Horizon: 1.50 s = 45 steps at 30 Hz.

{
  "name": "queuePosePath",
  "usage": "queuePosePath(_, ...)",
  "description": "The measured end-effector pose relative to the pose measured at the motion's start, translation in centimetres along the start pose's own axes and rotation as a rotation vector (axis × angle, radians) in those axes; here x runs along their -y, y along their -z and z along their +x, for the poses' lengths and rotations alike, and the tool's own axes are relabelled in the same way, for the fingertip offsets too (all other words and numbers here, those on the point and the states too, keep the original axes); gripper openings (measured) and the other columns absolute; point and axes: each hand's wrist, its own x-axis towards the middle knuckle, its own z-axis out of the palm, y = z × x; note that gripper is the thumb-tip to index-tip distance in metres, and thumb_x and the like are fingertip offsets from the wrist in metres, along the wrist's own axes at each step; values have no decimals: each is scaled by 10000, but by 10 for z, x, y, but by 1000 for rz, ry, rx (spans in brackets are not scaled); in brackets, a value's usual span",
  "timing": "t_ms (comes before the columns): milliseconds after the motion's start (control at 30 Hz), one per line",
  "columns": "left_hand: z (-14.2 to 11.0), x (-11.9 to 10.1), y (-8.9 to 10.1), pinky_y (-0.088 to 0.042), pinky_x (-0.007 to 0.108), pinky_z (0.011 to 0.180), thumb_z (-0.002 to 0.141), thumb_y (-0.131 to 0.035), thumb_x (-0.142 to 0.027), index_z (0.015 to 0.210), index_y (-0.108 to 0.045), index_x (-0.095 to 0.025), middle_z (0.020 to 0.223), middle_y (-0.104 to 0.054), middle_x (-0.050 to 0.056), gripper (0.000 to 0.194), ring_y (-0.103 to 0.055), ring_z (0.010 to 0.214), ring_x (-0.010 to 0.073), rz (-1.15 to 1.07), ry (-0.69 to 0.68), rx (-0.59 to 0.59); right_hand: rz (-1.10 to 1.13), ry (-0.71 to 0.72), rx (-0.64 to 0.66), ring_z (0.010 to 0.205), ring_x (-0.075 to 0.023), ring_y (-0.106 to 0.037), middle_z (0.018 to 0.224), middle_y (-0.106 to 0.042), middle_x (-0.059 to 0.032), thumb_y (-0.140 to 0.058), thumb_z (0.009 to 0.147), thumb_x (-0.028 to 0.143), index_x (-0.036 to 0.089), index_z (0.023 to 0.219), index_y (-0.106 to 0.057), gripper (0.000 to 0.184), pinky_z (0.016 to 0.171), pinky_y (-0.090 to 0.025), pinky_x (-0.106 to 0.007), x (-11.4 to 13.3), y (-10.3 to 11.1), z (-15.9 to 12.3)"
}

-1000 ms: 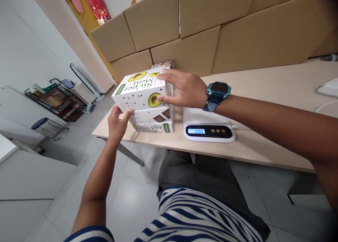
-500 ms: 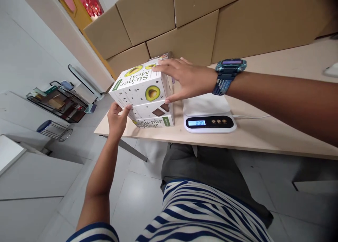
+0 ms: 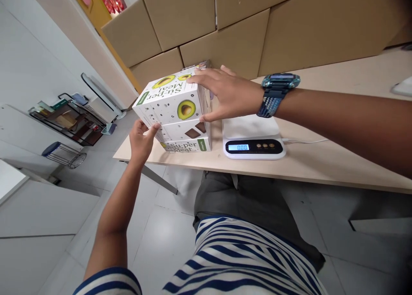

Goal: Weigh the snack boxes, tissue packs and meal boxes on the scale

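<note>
White meal boxes printed "Su-per Meal" stand in a stack on the left end of the table. The upper box (image 3: pixel 165 110) shows avocado halves, and its lettering is upside down to me. Below it are a box face with brown squares (image 3: pixel 175 133) and a lower box (image 3: pixel 186 146). My left hand (image 3: pixel 141 142) grips the stack's left side, thumb on the front near a seam. My right hand (image 3: pixel 222 91), wearing a watch, holds the right side, fingers over the top edge and thumb at the front corner. To the right, a white digital scale (image 3: pixel 252 148) reads 0.00.
Large cardboard boxes (image 3: pixel 225 46) form a wall along the back of the table (image 3: pixel 322 166). A white cable (image 3: pixel 305 141) runs right from the scale. On the floor at left are a stool (image 3: pixel 64 153) and a loaded cart (image 3: pixel 69 121).
The view has shifted slightly. Both hands keep their places on the boxes, and the scale display still reads 0.00.
</note>
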Motion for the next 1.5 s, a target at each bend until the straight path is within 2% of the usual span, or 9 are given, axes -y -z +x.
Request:
queuePosePath(300, 3, 1, 2, -665, 508, 1136, 653, -913, -883, 1121, -724, -218, 1278, -860, 149, 835, -838, 1212, 339, -83, 26, 27, 22, -20, -3, 1732, -526, -293, 1842, -424, -106, -958, 680, 750, 352, 1712, -462, 1212, 1380, -105, -870, -5, 2, -3)
queuePosePath(400, 1, 9, 6, -663, 484, 1153, 648, -945, -844, 1220, -718, -236, 1404, -817, 152, 865, -790, 1340, 348, -169, 45, 129, 105, -61, -12, 1771, -494, -212, 1903, -283, -122, -931, 717, 757, 329, 1808, -249, 1356, 1385, -103, -848, -11, -14, -20)
queuePosePath(500, -9, 23, 9, -670, 473, 1152, 677, -1006, -712, 1351, -698, -252, 1530, -757, 157, 872, -745, 1424, 352, -202, 124, 308, 272, -204, 47, 1784, -443, -209, 1929, -139, -182, -908, 759, 738, 306, 1838, 15, 1484, 1406, -207, -767, -11, -44, -46)
queuePosePath(600, -20, 35, 7, -684, 500, 1140, 684, -1033, -627, 1348, -740, -228, 1488, -783, 177, 828, -789, 1350, 360, -218, 185, 413, 429, -347, 125, 1799, -409, -150, 1931, 14, -221, -890, 808, 675, 346, 1778, 276, 1552, 1386, -267, -748, -12, -73, -65)
queuePosePath(667, -25, 39, 5, -671, 517, 1170, 687, -1033, -617, 1324, -773, -224, 1471, -794, 176, 792, -789, 1352, 364, -235, 187, 430, 460, -342, 113, 1805, -392, -106, 1929, 101, -194, -886, 837, 608, 403, 1727, 367, 1551, 1365, -293, -760, -14, -82, -70)
queuePosePath(900, -20, 38, 10, -660, 555, 1201, 710, -1040, -556, 1317, -813, -236, 1468, -798, 162, 723, -788, 1357, 377, -244, 179, 467, 395, -192, 148, 1795, -366, -209, 1947, -27, -121, -925, 811, 507, 439, 1792, 193, 1489, 1392, -270, -730, -20, -76, -66)
queuePosePath(1100, -19, 39, 10, -635, 588, 1234, 694, -1054, -531, 1314, -810, -234, 1453, -806, 160, 729, -778, 1371, 388, -243, 189, 466, 392, -216, 98, 1730, -381, -389, 1937, -147, -101, -871, 837, 503, 421, 1815, 115, 1392, 1343, -412, -711, -14, -86, -72)
queuePosePath(1367, -18, 37, 11, -707, 546, 1120, 661, -1070, -493, 1211, -790, -219, 1390, -834, 166, 675, -819, 1285, 385, -241, 183, 444, 437, -226, 17, 1621, -374, -559, 1882, -349, -87, -804, 909, 541, 433, 1828, 20, 1239, 1280, -515, -683, -11, -95, -78)
queuePosePath(1500, -17, 37, 11, -708, 538, 1115, 667, -1060, -540, 1210, -786, -215, 1382, -835, 168, 689, -815, 1292, 384, -235, 185, 440, 427, -225, 5, 1599, -373, -585, 1877, -359, -87, -789, 920, 529, 430, 1829, 17, 1219, 1272, -526, -681, -10, -96, -79)
